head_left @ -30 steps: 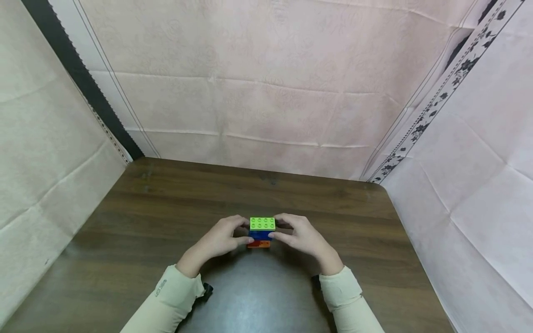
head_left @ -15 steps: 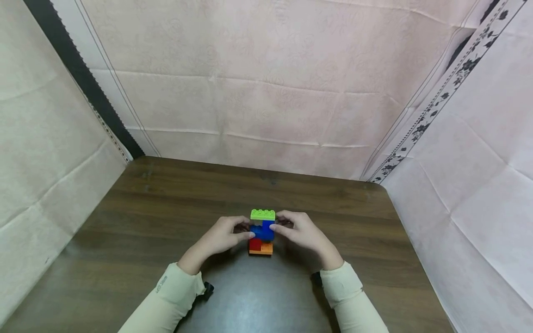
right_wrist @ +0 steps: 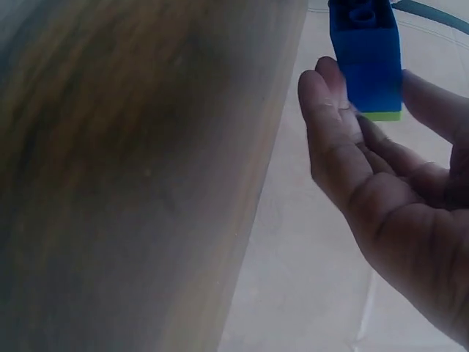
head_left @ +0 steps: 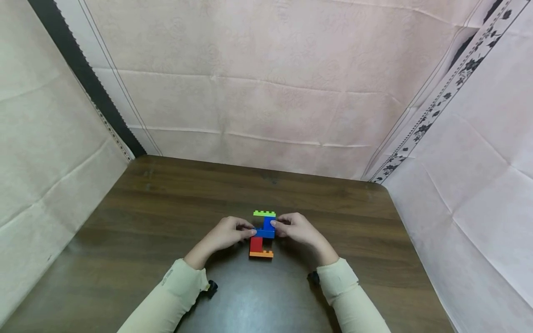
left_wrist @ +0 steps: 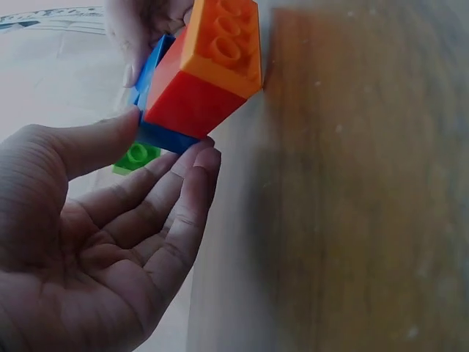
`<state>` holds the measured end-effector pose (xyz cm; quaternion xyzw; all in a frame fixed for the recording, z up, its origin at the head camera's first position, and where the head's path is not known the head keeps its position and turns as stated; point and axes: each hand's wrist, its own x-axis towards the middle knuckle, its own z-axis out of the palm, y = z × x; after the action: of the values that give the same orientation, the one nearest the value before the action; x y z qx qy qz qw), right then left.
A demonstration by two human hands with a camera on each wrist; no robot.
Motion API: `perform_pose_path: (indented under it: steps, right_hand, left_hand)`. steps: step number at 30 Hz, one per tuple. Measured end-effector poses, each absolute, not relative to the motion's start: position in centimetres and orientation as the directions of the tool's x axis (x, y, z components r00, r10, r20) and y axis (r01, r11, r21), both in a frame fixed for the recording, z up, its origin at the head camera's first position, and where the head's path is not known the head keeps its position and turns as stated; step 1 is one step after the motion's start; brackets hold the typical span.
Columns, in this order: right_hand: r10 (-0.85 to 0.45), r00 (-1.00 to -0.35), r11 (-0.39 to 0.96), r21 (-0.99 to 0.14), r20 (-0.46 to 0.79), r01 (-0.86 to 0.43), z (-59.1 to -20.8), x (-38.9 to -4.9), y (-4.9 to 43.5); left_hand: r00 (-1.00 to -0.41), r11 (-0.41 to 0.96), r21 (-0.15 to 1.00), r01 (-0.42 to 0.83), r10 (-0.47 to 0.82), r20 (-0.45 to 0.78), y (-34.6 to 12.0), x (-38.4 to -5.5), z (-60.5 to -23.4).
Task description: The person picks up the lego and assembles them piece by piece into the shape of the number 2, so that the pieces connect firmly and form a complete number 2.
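Both hands hold one stack of toy building bricks in the head view. From bottom to top it has an orange brick (head_left: 261, 254), a red brick (head_left: 256, 244) at left, a wide blue brick (head_left: 267, 233), a smaller blue brick (head_left: 269, 223) at right and a lime green brick (head_left: 264, 213). My left hand (head_left: 228, 234) pinches the left end of the wide blue brick between thumb and fingers, which the left wrist view confirms. On the right, the smaller blue brick (right_wrist: 372, 77) sits between the thumb and fingers of my right hand (head_left: 301, 231).
A brown wood-grain table (head_left: 175, 203) lies under the hands. Pale cloth walls (head_left: 250, 106) stand at the back and both sides. Dark cameras, such as the right wrist camera (head_left: 313, 277), are strapped at the cuffs.
The stack has tipped so that its side faces the head camera, with the green top seen edge-on and the red and orange bricks showing lower down. The hands stay around it.
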<state>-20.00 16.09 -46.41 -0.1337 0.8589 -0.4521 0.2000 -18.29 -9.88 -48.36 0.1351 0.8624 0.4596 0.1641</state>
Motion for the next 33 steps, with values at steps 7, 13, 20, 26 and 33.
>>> perform_pose_path:
  steps: [7,13,20,26,33]
  right_hand:
    - [-0.416,-0.861,0.531,-0.847,-0.292,0.031,-47.1,-20.3,15.8]
    - [-0.377,-0.874,0.574,-0.818,-0.307,0.040,-47.4,-20.5,15.4]
    - [-0.362,-0.890,0.692,-0.720,-0.276,-0.058,-47.2,-20.4,14.8]
    - [-0.363,-0.887,0.696,-0.716,-0.285,-0.055,-47.4,-20.5,14.7]
    - [-0.388,-0.870,0.662,-0.749,-0.303,-0.035,-47.2,-20.1,14.7]
  left_hand:
    - [-0.918,0.558,0.825,0.088,0.366,-0.149,-9.4,-18.8,-49.7]
    - [-0.928,0.588,0.804,0.087,0.342,-0.149,-9.2,-19.0,-50.0]
    - [-0.930,0.604,0.793,0.078,0.331,-0.160,-9.0,-19.2,-49.9]
    - [-0.930,0.600,0.795,0.087,0.335,-0.151,-8.9,-19.3,-50.0]
    - [-0.930,0.606,0.792,0.077,0.330,-0.162,-8.9,-19.3,-50.1]
